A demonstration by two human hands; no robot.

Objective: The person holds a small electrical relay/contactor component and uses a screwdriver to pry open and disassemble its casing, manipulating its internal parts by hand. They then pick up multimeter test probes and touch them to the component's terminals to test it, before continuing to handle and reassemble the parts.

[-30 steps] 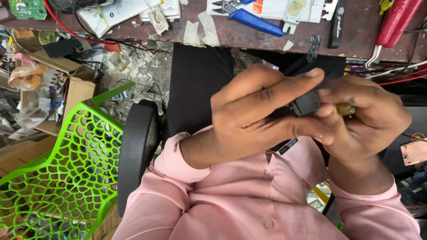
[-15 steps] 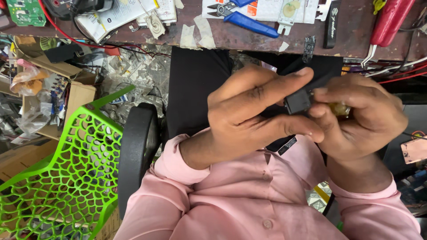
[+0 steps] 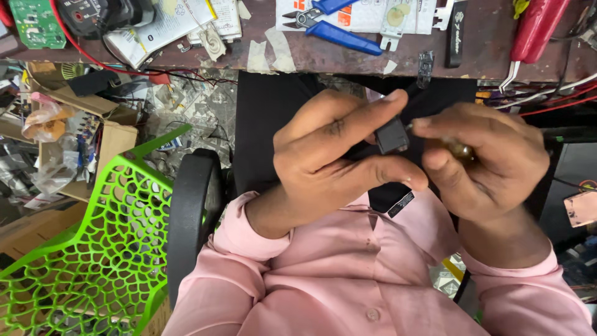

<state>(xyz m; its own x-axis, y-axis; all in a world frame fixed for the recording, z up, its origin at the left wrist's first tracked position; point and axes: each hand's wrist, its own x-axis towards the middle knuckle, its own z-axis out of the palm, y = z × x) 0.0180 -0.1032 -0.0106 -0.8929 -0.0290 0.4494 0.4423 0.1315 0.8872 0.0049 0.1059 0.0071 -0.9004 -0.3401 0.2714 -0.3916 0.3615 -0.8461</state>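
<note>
My left hand (image 3: 336,165) pinches a small black boxy part (image 3: 392,135) between thumb and index finger, above my lap and pink shirt (image 3: 348,274). My right hand (image 3: 482,165) is closed around a small tool with an amber handle (image 3: 461,150). The tool's thin tip meets the right side of the black part. Most of the tool is hidden inside the fist. The two hands touch at the fingertips.
A brown workbench edge (image 3: 348,59) runs along the top, carrying blue-handled cutters (image 3: 339,28), a red-handled tool (image 3: 536,28), a green circuit board (image 3: 36,23) and papers. A green lattice chair (image 3: 81,249), a black armrest (image 3: 193,211) and cluttered cardboard boxes (image 3: 115,140) stand at the left.
Both hands stay together on the black part and have drifted slightly left and up. My right-hand fingers have shifted a little around the tool.
</note>
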